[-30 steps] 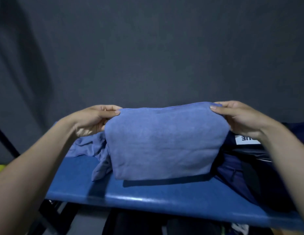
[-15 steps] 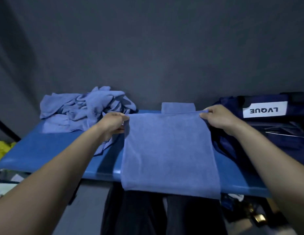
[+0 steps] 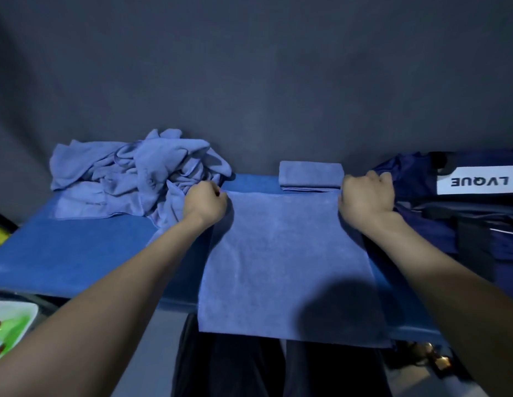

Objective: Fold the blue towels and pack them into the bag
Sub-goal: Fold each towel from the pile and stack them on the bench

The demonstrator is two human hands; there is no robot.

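Dark grey wall is backing a blue table [image 3: 77, 253], where a blue towel [image 3: 283, 262] is lying flat at the centre, its near edge hanging over the table's near side. The left hand [image 3: 205, 203] is pinching the towel's far-left corner and the right hand [image 3: 365, 196] is gripping the far-right one. A folded towel [image 3: 311, 175] is sitting just beyond — a crumpled pile [image 3: 135, 176] at far left, the dark bag [image 3: 461, 213] at right. Judging from the overhang, the towel could slide off once the corners are let go, or fold crookedly if they are not drawn evenly.
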